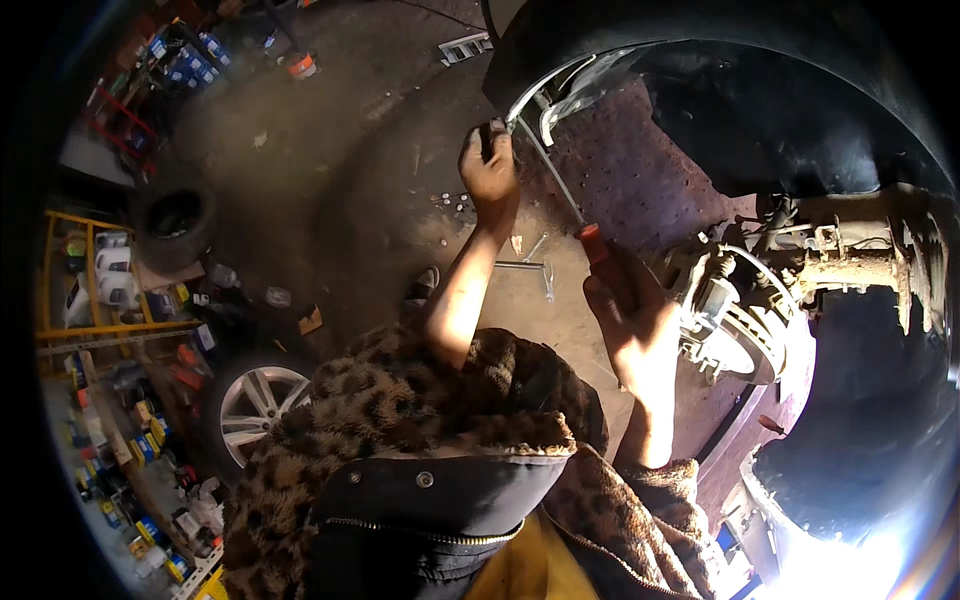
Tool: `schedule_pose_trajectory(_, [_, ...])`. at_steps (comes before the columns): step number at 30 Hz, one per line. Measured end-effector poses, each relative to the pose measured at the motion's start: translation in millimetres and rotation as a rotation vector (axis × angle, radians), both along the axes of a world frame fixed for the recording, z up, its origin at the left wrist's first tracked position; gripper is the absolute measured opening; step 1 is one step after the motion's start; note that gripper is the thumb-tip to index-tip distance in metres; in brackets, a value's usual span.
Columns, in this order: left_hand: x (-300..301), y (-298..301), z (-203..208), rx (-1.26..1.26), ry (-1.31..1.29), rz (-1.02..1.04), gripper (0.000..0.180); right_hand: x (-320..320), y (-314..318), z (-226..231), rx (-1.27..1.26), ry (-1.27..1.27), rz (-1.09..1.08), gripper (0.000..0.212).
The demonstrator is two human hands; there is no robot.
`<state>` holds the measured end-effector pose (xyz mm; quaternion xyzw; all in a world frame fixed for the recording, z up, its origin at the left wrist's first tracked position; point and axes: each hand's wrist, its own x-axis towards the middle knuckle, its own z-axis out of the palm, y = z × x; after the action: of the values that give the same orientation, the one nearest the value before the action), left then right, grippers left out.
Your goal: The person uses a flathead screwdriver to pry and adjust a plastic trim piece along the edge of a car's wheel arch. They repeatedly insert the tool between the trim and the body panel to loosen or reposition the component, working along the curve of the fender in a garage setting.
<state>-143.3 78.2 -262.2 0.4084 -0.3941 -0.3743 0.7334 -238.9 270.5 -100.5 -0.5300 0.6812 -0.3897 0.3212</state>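
Note:
My right hand (638, 320) is wrapped round the red handle of a long screwdriver (592, 238). Its thin metal shaft runs up and to the left, to the lower corner of a dark car body panel (570, 35). At that corner, right by the screwdriver's tip, my left hand (489, 170) has its fingers curled and pressed together; what lies in them is hidden. A pale metal edge (548, 125) and bracket show inside the panel beside the tip.
On the right an exposed wheel hub with a brake disc (755, 340) sits under the car. Hand tools (530, 266) lie on the floor below my hands. A loose wheel (255, 405), a tyre (175, 220) and a yellow-framed shelf (120, 330) of supplies stand left.

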Motion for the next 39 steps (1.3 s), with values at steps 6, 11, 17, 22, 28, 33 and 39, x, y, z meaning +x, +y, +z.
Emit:
schedule_pose_trajectory(6, [12,36,20,0.194,0.042,-0.199,0.017,-29,12,-30,-0.003,-0.243,-0.037,0.038])
schedule_pose_trajectory(11, [38,44,-18,0.288,-0.35,-0.307,0.026,-51,15,-98,-0.185,-0.832,0.083,0.032])
schedule_pose_trajectory(17, [78,20,-1,0.366,-0.259,-0.5,0.024,-2,10,-165,-0.082,-1.109,-0.214,0.018])
schedule_pose_trajectory(22, [103,-39,96,-0.055,-0.398,-0.781,0.029,53,-46,-152,-0.182,-0.954,-0.439,0.026])
schedule_pose_trajectory(28, [72,-69,122,-0.198,-0.698,-0.871,0.032,106,-119,-111,-0.453,-1.295,-0.682,0.021])
schedule_pose_trajectory(33, [74,-74,144,-0.255,-0.758,-0.847,0.04,124,-167,-95,-0.651,-1.296,-0.811,0.021])
schedule_pose_trajectory(39, [80,-79,149,-0.361,-0.995,-0.88,0.048,74,-195,-97,-0.756,-0.871,-0.85,0.022])
